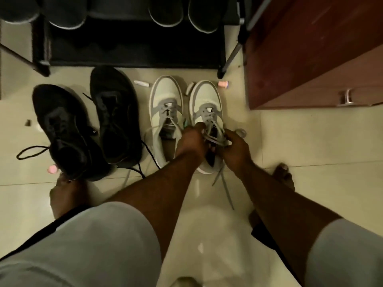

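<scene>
1. Underfoot everywhere: pale tiled floor (310,152), glossy, carrying all the rest.
2. Far right, reddish wooden cabinet (310,48), metal handle low on its front.
3. Along the top edge, black shoe rack (134,50), dark shoes with light soles on its shelf.
4. Left of centre, pair of black sneakers (116,112), side by side on the tiles, laces undone and straggling.
5. Right of centre, white sneaker (207,96), grey-trimmed, toe toward the rack, flat on the floor between both hands.
6. Just beside it on the left, nearly touching, twin sneaker (165,100), untouched, laces loose.
7. Over the white sneaker's opening, left hand (191,141), fingers curled, pinching a strand of lace.
8. Opposite, right hand (236,146), fingers likewise curled round lace at the shoe's outer side.
9. Between the two, grey laces (215,135), crossed above the tongue, free ends trailing back across the tiles.
10. By the cabinet's corner, small pink object (223,83), too small to identify.
</scene>
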The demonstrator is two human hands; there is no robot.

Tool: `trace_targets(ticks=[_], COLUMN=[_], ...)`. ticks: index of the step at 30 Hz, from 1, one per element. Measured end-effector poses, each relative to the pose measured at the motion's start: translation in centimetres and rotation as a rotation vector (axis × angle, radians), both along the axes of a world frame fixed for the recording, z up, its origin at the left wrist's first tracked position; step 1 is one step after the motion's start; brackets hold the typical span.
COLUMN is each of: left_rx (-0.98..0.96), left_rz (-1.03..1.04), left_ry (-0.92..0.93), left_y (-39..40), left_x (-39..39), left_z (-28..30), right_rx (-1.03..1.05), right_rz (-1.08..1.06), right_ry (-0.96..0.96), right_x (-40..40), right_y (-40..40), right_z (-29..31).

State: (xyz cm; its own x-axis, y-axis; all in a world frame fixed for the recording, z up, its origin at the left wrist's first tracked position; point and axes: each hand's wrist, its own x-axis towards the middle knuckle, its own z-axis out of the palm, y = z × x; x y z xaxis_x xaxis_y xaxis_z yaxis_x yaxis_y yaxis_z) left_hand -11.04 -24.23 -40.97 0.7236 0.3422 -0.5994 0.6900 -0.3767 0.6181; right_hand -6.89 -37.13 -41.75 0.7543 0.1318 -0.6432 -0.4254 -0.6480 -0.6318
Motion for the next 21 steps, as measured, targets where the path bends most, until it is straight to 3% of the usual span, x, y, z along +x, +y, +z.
trace_targets(ticks=[5, 7, 10, 15, 18, 21], left_rx=[0.072, 0.078, -0.091, -0.389, -0.387, -0.295], left_rz=[0.119, 0.058, 0.112, 0.269, 0.488, 0.653], left_ry=[0.051, 0.152, 0.301, 0.262, 0.181, 0.156], left_y=[-1.5, -2.8, -4.9, -5.1, -3.0, 0.2], left_x=[-2.8, -5.6, -11.1, -17.0, -18.4, -19.7], left_z=[0.5, 1.1, 3.1, 9.6, 13.8, 17.1], right_rx=[-0.086, -0.136, -0.189, -0.263, -0.315, -0.33], right_rz=[0.03, 0.094, 0.199, 0.302, 0.4, 0.298], right_ry=[-0.082, -0.05, 0.007, 0.06, 0.016, -0.019], right_x=[-1.4, -4.4, -9.7, -12.9, -12.3, -11.3], right_y=[-1.3, -3.2, -7.0, -10.3, -10.5, -10.9], right_z=[1.5, 2.2, 4.4, 7.8, 9.9, 11.6])
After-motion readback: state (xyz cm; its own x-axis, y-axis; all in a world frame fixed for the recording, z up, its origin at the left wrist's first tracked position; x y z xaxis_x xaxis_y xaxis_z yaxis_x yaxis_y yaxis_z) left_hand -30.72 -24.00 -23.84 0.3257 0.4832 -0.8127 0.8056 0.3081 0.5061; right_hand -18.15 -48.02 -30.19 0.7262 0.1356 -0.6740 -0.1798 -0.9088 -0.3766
